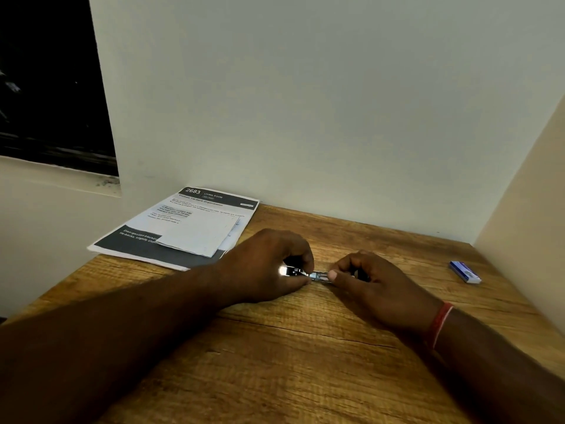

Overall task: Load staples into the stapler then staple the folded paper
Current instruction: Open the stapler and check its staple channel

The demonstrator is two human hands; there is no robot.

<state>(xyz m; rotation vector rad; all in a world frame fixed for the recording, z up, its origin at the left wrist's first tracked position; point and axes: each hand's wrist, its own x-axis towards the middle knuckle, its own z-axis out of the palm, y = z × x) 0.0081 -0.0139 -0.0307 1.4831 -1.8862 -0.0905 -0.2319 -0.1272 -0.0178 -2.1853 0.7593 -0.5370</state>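
left hand point(269, 266) pinching, right hand point(371, 284) pinching

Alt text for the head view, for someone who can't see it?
The left hand and right hand grip opposite ends of a small metal stapler at a wooden table. Folded paper lies on a printed sheet behind; a small blue box sits right.

Wooden table point(290, 362), grain running crosswise. The stapler point(301, 273) is down at mid-table. Back and left of the stapler, by the wall, lies a printed sheet point(128, 243). Well right of the stapler sits a small blue box point(464, 271).
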